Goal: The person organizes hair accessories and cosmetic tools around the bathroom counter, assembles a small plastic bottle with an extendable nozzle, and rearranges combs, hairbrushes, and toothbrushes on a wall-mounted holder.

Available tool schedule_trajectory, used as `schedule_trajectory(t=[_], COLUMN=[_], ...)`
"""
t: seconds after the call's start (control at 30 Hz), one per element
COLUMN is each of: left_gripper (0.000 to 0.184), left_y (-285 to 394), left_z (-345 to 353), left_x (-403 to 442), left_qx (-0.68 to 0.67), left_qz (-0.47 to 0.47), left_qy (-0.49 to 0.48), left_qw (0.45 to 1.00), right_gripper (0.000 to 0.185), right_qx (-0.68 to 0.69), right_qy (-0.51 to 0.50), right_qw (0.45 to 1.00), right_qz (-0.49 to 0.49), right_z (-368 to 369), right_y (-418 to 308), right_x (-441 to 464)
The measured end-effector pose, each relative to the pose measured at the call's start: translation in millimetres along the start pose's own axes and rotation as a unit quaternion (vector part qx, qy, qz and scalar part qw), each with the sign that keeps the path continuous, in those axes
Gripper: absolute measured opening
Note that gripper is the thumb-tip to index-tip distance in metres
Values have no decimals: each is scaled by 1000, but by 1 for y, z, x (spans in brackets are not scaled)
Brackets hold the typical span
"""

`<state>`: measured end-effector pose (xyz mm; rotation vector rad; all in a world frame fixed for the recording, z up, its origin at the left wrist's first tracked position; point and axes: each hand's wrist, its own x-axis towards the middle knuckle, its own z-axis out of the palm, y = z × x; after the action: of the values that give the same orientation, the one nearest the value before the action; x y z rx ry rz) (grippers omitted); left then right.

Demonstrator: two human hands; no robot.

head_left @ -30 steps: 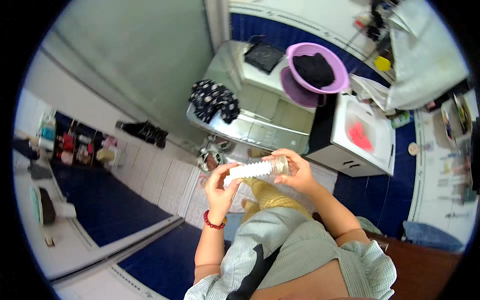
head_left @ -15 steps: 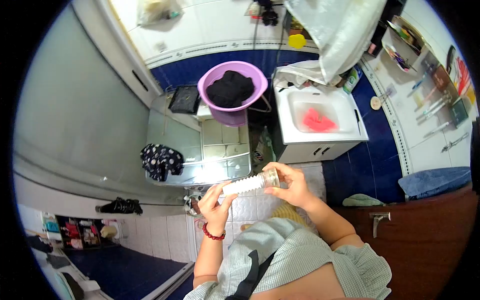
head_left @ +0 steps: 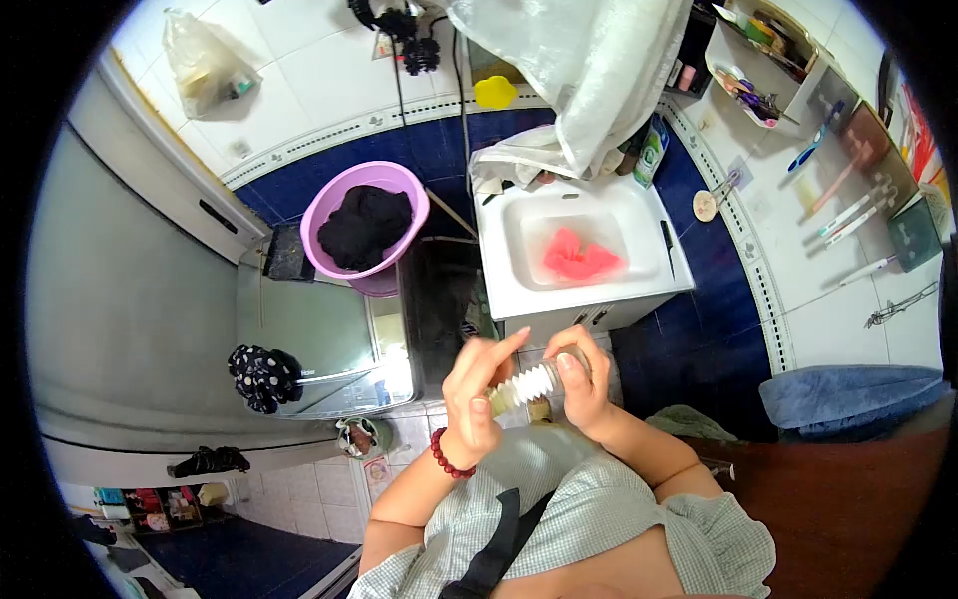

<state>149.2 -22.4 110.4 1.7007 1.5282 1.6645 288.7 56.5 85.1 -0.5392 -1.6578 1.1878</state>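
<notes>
A short white ribbed hose (head_left: 526,387) with a clear end piece is held between my hands, in front of my waist. My right hand (head_left: 584,389) is closed around the clear end, thumb on top and fingers curled over it, hiding much of that piece. At the other end, my left hand (head_left: 469,399) has its thumb and fingers around the yellowish tip of the hose. One finger of that hand is raised and slightly blurred. A red bead bracelet (head_left: 449,454) circles my left wrist.
Ahead stands a white sink (head_left: 509,240) with a pink cloth (head_left: 579,258) in water. Left of it, a purple basin (head_left: 419,200) holds dark cloth (head_left: 364,228) above a glass-topped washing machine (head_left: 324,344). A blue towel (head_left: 848,397) hangs at right, near the brown door (head_left: 798,499).
My view has turned right, and the hose is more tilted between my hands. My hands are closer together, with one left finger lifted and the right thumb now on top.
</notes>
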Motion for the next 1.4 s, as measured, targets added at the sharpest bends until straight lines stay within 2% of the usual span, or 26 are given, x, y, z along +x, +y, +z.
schedule_trajectory(t=[0.03, 0.1, 0.13, 0.23, 0.4, 0.53, 0.6, 0.63, 0.67, 0.7, 0.77, 0.8, 0.87, 0.9, 0.93, 0.97, 1.0, 1.03, 1.07, 1.1, 1.17, 1.2, 1.3, 1.33, 1.37, 1.4], left_gripper=[80, 81, 83, 85, 87, 93, 97, 99, 101, 104, 103, 98, 91, 88, 87, 88, 98, 74, 62, 50, 36, 29, 32, 33, 33, 34], left_y=[-3, -20, -19, -19, -21, -18, -12, -8, -6, -2, 5, 6, 7, 8, 9, 10, 14, 18, 14, 9, 4, 2, -18, -26, -31, -33], left_z=[13, 31, 39, 58, 75, 80, 82, 82, 81, 81, 75, 71, 63, 61, 60, 59, 62, 66, 65, 65, 64, 65, 71, 77, 80, 83], left_x=[3, 12, 13, 18, 22, 33, 38, 40, 41, 45, 49, 49, 44, 43, 41, 39, 35, 37, 36, 34, 29, 27, 15, 6, -2, -7], left_qx=[-46, -57, -150, -195, -208, -221, -198, -186, -163, -143, -177, -216, -294, -219, -143, -66, -28, 16, 59, 103, 41, 10, -120, -203, -219, -236], left_qz=[-16, 24, -18, -42, -70, -80, -84, -86, -76, -65, -49, -31, -1, 19, 39, 59, 48, 75, 108, 141, 131, 127, 103, 78, 66, 53], left_qy=[13, 36, 9, 11, 8, 18, -4, -15, -44, -61, -57, -50, -40, -52, -65, -77, -88, -71, -96, -120, -93, -81, -34, -10, 13, 36], left_qw=[999, 997, 988, 980, 976, 972, 977, 979, 983, 986, 981, 975, 955, 974, 987, 993, 995, 994, 988, 977, 986, 989, 987, 976, 973, 970], right_gripper=[18, 17, 19, 23, 15, 18, 21, 23, 27, 28, 29, 33, 32, 32, 30, 27, 25, 21, 21, 21, 23, 27, 31, 31, 31, 32], right_qx=[4, 13, 7, -13, -15, 55, 117, 148, 329, 398, 524, 515, 533, 542, 579, 521, 453, 388, 319, 366, 458, 565, 582, 585, 587, 563], right_qy=[-9, -25, -26, -30, -27, -30, -26, -24, -55, -56, -58, -40, -43, -43, -83, -57, -31, -48, -59, -76, -109, -52, 67, 57, 47, 33], right_qw=[1000, 999, 998, 996, 998, 993, 974, 960, 882, 835, 726, 716, 717, 717, 708, 787, 855, 893, 925, 908, 866, 778, 675, 669, 663, 693], right_qz=[12, 35, 52, 86, 49, 100, 191, 236, 334, 374, 442, 470, 447, 436, 395, 325, 251, 224, 196, 188, 171, 270, 449, 455, 462, 449], right_z=[-8, -23, -30, -44, -55, -53, -46, -43, -40, -37, -31, -29, -32, -35, -38, -33, -24, -27, -30, -29, -26, -21, -17, -16, -15, -15], right_y=[3, 7, 8, 9, 34, 50, 57, 61, 65, 63, 62, 52, 56, 59, 62, 68, 66, 59, 49, 53, 66, 57, 47, 46, 45, 43], right_x=[2, 7, 8, 12, 18, 13, 5, 1, -3, -6, -5, 1, -1, -2, -3, -8, -8, -10, -11, -13, -15, -14, -9, -9, -8, -7])
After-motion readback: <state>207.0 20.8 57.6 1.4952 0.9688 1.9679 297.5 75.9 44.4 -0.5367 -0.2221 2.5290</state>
